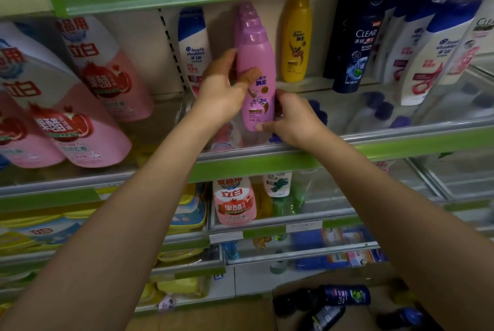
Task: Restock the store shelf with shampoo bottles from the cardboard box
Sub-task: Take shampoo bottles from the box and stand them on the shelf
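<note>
**Restock partly done: pink bottle going onto shelf**

Left hand (222,92) grips the pink shampoo bottle (256,74) at mid-body; right hand (291,119) pinches its base. Bottle upright, at front of the pink row on the shelf (401,143). Cardboard box (294,312) at 5 o'clock holds several dark bottles (344,294). Judgement: more restocking remains.

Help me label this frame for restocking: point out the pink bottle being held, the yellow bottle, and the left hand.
pink bottle (256,63): head view, upper body below the cap.
yellow bottle (295,44): head view, front label.
left hand (220,92): head view, back of the hand.
</note>
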Demonstrator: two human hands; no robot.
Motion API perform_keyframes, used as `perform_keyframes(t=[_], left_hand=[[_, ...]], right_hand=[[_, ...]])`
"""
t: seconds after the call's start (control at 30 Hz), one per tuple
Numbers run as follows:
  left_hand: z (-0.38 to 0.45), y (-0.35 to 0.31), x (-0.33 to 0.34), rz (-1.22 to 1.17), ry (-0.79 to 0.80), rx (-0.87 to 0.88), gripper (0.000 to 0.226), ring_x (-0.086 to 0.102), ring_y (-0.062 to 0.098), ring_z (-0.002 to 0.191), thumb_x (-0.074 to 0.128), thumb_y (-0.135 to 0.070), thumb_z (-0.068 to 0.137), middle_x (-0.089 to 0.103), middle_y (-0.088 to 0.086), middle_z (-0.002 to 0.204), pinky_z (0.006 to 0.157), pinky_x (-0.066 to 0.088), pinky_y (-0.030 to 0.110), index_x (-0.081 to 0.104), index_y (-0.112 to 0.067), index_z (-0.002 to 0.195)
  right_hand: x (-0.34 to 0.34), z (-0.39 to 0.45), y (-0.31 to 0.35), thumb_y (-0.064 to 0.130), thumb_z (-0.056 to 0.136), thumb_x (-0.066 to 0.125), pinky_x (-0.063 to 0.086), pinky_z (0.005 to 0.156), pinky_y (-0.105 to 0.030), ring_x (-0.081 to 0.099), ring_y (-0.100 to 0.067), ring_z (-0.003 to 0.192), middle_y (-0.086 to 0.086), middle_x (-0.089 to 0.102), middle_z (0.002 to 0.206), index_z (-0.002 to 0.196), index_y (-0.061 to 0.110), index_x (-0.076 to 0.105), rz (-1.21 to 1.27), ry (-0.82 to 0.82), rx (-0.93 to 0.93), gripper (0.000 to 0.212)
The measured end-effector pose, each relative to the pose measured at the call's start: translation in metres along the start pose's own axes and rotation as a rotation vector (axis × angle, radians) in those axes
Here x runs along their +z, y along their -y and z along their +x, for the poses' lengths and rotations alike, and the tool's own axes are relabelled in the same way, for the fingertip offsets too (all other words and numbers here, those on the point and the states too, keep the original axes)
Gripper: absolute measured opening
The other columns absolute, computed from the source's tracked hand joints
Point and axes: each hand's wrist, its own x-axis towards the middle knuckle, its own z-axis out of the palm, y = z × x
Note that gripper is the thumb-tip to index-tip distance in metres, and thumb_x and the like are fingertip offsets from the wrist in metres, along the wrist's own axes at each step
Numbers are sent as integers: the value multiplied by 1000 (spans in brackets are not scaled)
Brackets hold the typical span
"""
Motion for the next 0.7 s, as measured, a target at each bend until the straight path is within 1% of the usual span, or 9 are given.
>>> perform_keyframes(t=[0.1, 0.2, 0.37, 0.57, 0.7], left_hand=[[2, 0, 1, 4, 1, -8, 38, 61, 19, 109, 59, -19, 91, 62, 5, 123, 95, 51, 42, 50, -14, 128], [3, 0, 1, 10, 7, -16, 37, 62, 18, 108, 59, -19, 92, 62, 5, 122, 94, 52, 41, 50, -14, 127], [3, -1, 0, 6, 11, -28, 36, 62, 15, 107, 58, -20, 92, 62, 2, 120, 93, 53, 37, 50, -15, 126], [3, 0, 2, -13, 13, -29, 36, 62, 16, 107, 58, -19, 92, 62, 4, 121, 93, 52, 39, 49, -14, 127], [2, 0, 2, -17, 17, -30, 38, 62, 17, 107, 57, -22, 93, 61, 4, 122, 92, 53, 40, 47, -16, 129]], right_hand=[[1, 3, 0, 18, 73, 83, 53, 88, -31, 63, -18, 102, -4, 67, 114, 120, 12, 57, 4, 1, 12, 54], [2, 5, -2, 17, 74, 82, 52, 87, -28, 63, -17, 102, -4, 67, 114, 120, 12, 57, 2, -8, 20, 53], [4, 6, -2, 18, 74, 82, 53, 91, -34, 63, -19, 103, -5, 67, 115, 120, 11, 57, -1, -10, 23, 54], [4, 6, -3, 15, 76, 80, 51, 89, -28, 62, -19, 105, -5, 66, 118, 120, 11, 56, 7, 1, 22, 51], [4, 6, -3, 15, 77, 80, 51, 91, -31, 62, -19, 106, -5, 65, 118, 121, 11, 55, 3, 10, 19, 52]])
